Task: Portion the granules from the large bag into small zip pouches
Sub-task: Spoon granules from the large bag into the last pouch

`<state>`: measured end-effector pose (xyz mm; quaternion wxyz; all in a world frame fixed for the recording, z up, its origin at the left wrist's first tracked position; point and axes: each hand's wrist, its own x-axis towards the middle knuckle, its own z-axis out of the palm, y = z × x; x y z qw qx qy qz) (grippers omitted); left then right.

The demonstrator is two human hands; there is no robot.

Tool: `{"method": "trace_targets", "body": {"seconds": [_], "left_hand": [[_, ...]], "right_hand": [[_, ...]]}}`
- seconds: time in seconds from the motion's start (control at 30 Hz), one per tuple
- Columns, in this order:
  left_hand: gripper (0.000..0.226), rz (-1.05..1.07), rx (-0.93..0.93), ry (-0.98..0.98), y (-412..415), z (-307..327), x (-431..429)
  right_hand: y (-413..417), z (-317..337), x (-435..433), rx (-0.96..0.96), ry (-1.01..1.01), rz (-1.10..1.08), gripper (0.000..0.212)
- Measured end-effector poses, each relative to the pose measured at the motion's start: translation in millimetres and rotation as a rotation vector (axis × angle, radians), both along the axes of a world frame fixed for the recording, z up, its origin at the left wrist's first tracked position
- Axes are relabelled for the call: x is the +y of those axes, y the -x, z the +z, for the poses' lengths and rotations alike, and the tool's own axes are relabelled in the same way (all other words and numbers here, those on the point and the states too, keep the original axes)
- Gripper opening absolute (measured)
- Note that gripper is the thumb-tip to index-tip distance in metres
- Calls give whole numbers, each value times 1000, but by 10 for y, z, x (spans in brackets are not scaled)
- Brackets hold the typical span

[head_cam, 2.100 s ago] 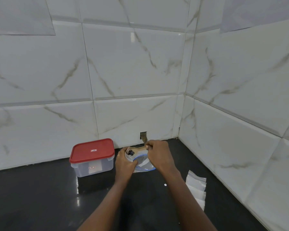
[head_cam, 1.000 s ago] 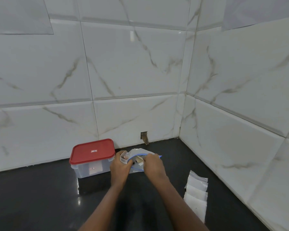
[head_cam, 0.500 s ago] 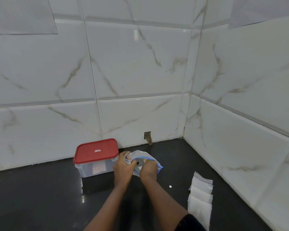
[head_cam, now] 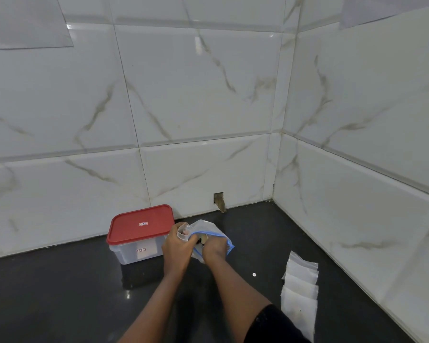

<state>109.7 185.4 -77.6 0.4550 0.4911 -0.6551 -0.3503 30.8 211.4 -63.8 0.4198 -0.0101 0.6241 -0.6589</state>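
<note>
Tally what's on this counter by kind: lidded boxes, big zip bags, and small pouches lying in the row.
Lidded boxes: 1
Big zip bags: 1
Small pouches in the row: 4, overlapping, so approximate
Total: 6

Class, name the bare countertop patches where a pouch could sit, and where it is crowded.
Free: countertop left of the red-lidded box; back corner beyond the large bag; strip between right forearm and pouch stack. Crowded: box, bag, left hand, right hand.

Red lid (head_cam: 141, 224), black counter (head_cam: 60, 293), white tiles (head_cam: 196, 95) (grey-brown veined).
</note>
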Motion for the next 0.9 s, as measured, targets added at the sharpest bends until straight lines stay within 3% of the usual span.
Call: {"method": "trace_targets", "body": {"seconds": [0.33, 0.5, 0.6, 0.9], "left_hand": [[33, 20, 36, 5, -48, -33, -51], [36, 25, 10, 15, -73, -14, -49], [37, 34, 0, 16, -76, -28, -54], [34, 89, 31, -25, -12, 25, 34]], "right_hand": [[-116, 6, -92, 69, -101, 64, 25], [-123, -29, -198, 54, -182, 162, 10], [-120, 15, -179, 36, -173, 216, 26], [-101, 4, -105, 305, -192, 191, 21]]}}
